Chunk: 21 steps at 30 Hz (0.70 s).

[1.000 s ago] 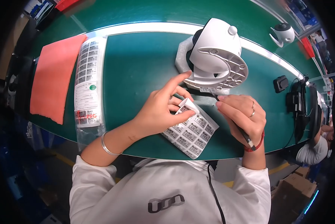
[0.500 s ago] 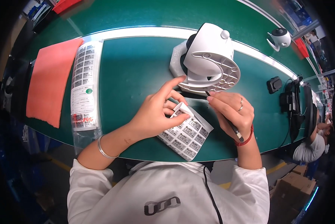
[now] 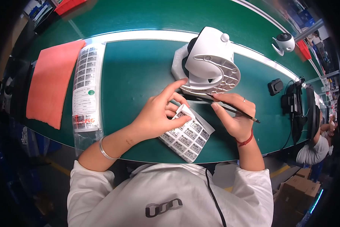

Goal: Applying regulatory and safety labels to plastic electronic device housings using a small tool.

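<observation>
A worker's left hand [image 3: 154, 115] pinches one small white label [image 3: 185, 112] between thumb and fingertips, lifting it at the far-left corner of a sheet of printed labels [image 3: 187, 136] that lies flat on the green work surface [image 3: 139, 75] at its near edge, just ahead of the worker's chest. The right hand [image 3: 236, 117] is curled around a slim dark tool [image 3: 230, 109], whose tip points left toward the underside of a white plastic camera unit [image 3: 211, 64] lying tilted on a pale foam block [image 3: 177, 62].

The label looks paper-thin, limp and very light, likely tacky on its back; it should be held by an edge or corner only, since it could curl, crease or stick to a finger. The sheet is a small rectangle set aslant, white with rows of black-printed stickers.

Further left lie a bagged strip of labels [image 3: 86, 87] and an orange cloth [image 3: 52, 81]; a second white camera [image 3: 283, 42] stands far right.
</observation>
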Each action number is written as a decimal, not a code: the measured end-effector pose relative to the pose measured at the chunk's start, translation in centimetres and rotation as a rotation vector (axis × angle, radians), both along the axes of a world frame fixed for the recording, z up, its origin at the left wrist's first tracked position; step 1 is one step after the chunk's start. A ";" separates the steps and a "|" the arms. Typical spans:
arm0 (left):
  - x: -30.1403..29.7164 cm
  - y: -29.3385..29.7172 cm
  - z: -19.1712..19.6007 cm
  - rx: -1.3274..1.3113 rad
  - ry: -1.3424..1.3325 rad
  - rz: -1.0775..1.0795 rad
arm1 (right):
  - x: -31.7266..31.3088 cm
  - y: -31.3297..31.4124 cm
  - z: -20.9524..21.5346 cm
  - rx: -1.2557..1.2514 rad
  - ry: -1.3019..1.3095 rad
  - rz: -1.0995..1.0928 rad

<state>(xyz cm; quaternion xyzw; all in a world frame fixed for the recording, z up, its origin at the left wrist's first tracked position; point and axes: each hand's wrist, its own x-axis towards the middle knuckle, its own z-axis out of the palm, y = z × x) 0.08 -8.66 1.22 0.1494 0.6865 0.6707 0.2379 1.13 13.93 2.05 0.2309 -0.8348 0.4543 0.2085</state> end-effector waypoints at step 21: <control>0.7 0.7 -0.5 0.027 0.069 -0.028 | 2.0 -1.2 1.0 0.571 0.292 -0.216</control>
